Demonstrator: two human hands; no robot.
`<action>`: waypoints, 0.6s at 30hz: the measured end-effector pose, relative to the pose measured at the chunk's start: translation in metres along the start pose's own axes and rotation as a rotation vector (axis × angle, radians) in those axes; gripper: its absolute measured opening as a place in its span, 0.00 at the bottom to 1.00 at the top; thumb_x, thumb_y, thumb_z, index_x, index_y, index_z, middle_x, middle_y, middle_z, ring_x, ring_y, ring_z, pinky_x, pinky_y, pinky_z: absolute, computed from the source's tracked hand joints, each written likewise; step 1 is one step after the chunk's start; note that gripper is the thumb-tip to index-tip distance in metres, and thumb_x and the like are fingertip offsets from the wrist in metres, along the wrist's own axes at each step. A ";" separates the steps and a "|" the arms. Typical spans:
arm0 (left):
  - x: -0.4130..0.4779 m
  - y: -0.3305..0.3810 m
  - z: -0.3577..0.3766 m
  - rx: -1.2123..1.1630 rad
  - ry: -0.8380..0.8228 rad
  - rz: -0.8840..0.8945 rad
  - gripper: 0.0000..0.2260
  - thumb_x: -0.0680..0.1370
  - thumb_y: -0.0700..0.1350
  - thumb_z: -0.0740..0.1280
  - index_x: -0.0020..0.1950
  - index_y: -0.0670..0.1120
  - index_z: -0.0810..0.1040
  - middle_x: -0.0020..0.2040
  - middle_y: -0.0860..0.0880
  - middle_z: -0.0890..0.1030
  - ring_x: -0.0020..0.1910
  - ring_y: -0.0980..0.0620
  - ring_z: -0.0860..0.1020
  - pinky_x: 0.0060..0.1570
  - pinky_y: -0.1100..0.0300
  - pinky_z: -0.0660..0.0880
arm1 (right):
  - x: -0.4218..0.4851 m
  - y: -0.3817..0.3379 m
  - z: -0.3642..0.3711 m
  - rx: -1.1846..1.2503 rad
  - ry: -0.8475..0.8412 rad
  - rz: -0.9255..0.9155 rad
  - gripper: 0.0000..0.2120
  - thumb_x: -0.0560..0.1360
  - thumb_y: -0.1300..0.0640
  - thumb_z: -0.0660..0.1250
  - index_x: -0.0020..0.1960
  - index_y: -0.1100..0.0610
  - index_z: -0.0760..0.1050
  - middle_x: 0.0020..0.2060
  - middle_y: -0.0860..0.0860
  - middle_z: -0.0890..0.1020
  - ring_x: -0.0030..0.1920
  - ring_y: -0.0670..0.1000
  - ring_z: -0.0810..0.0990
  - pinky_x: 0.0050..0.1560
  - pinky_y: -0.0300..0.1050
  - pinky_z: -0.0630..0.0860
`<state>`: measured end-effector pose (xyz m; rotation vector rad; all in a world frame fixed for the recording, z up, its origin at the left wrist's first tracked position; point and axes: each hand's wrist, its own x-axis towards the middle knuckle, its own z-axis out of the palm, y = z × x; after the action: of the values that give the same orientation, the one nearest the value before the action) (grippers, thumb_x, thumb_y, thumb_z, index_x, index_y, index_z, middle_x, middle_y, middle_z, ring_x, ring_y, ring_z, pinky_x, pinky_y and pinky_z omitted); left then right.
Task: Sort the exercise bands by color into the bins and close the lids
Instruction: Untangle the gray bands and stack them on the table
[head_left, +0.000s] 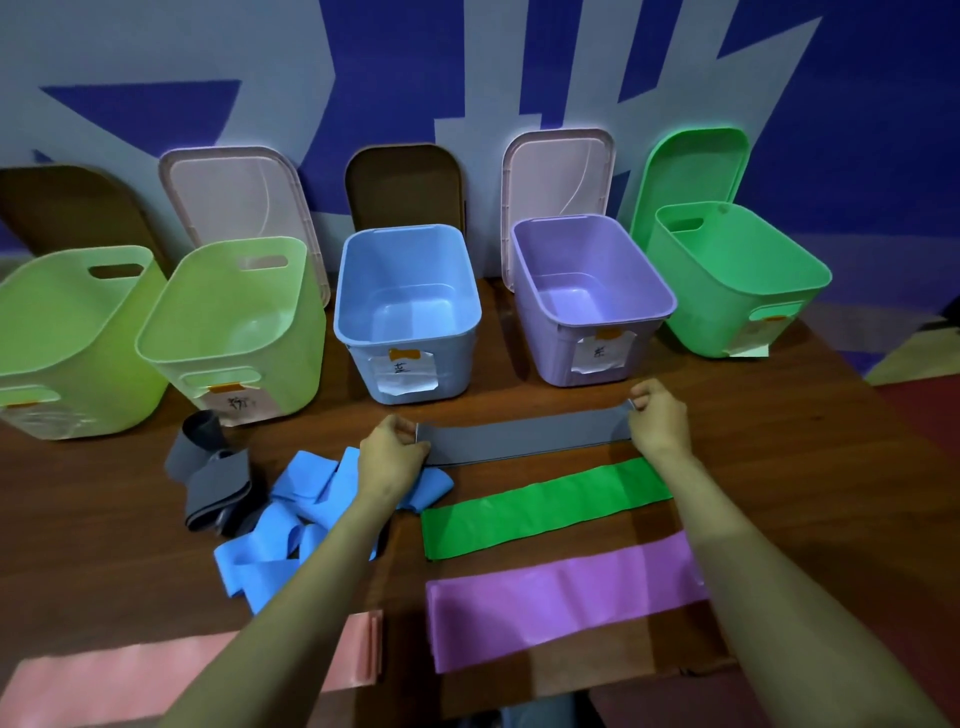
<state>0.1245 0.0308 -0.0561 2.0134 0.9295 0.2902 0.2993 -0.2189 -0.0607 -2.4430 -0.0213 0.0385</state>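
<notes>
A grey band (524, 436) lies stretched flat on the table, my left hand (392, 454) pinching its left end and my right hand (657, 415) pinching its right end. Below it lie a green band (540, 506) and a purple band (561, 597), both flat. A heap of blue bands (291, 525) sits under my left forearm, with crumpled grey bands (208, 473) to its left. A pink band (119, 680) lies at the near left. Behind stand several open bins: two lime (47, 332) (234, 322), blue (410, 312), purple (587, 291), green (737, 270).
The bins' lids lean upright against the blue-and-grey wall: brown (405, 182), pink (556, 166), green (691, 166), another pink (228, 192). Paper labels are taped on the bin fronts. The wooden table (779, 441) ends at the right, beyond the green bin.
</notes>
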 end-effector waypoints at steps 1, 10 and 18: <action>0.000 -0.001 0.000 -0.002 -0.002 -0.002 0.07 0.72 0.38 0.71 0.47 0.44 0.74 0.36 0.49 0.77 0.42 0.48 0.77 0.41 0.59 0.71 | 0.000 -0.001 0.001 -0.005 -0.001 -0.001 0.13 0.73 0.70 0.62 0.54 0.58 0.74 0.50 0.58 0.80 0.51 0.60 0.79 0.51 0.51 0.77; 0.000 -0.005 0.001 0.044 -0.020 0.022 0.09 0.71 0.37 0.71 0.49 0.42 0.76 0.37 0.48 0.78 0.40 0.49 0.77 0.41 0.58 0.73 | -0.006 -0.002 0.004 -0.107 0.037 -0.025 0.11 0.75 0.67 0.62 0.55 0.58 0.74 0.52 0.57 0.80 0.52 0.60 0.78 0.52 0.52 0.77; -0.005 -0.006 0.004 0.021 0.051 0.077 0.09 0.69 0.36 0.71 0.45 0.44 0.74 0.35 0.50 0.76 0.39 0.48 0.76 0.40 0.56 0.71 | -0.013 -0.007 0.010 -0.212 0.105 -0.099 0.14 0.74 0.72 0.57 0.55 0.60 0.72 0.53 0.60 0.76 0.53 0.62 0.75 0.52 0.54 0.73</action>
<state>0.1197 0.0264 -0.0631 2.0730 0.8910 0.3776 0.2862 -0.2079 -0.0636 -2.6491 -0.1044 -0.1426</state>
